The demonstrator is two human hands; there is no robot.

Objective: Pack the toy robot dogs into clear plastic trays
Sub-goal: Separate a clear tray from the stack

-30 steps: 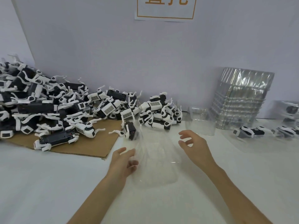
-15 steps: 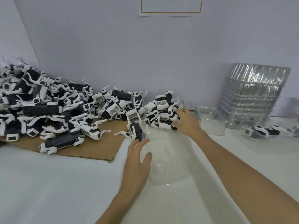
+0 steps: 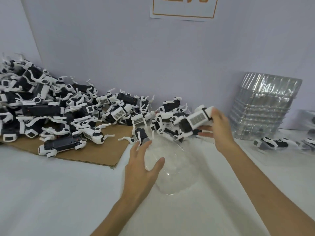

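Nearest us, two bare forearms come in from the bottom edge over a white table. L hand is open, palm down, fingers spread & straight, at the L rim of a clear plastic tray. Its thumb overlaps the tray's near-L part; we can't tell if it actually touches. The tray lies flat on the table just R of the L hand, between both hands.

R hand is further out, up off the table, beyond & R of the tray's far edge. Its fingers & thumb are curled round the white end of a toy robot dog. That dog sticks out to the L of the R hand, tilted, w/ its grey grille panel facing us and its legs pointing down toward the tray's far rim. It's motion-blurred, so we skip fine detail.

Just past the L hand's fingertips a single small dog sits at the corner of a brown cardboard sheet. Further L & beyond the L hand we see a big pile of dogs, black/white, heaped on the cardboard up to the wall.

R of the R hand, by the wall, stands a stack of clear trays. Nearer than the stack and well R of the R hand lie more dogs, blurred.

Farthest, on the wall above both hands, is a paper sign w/ an orange frame.
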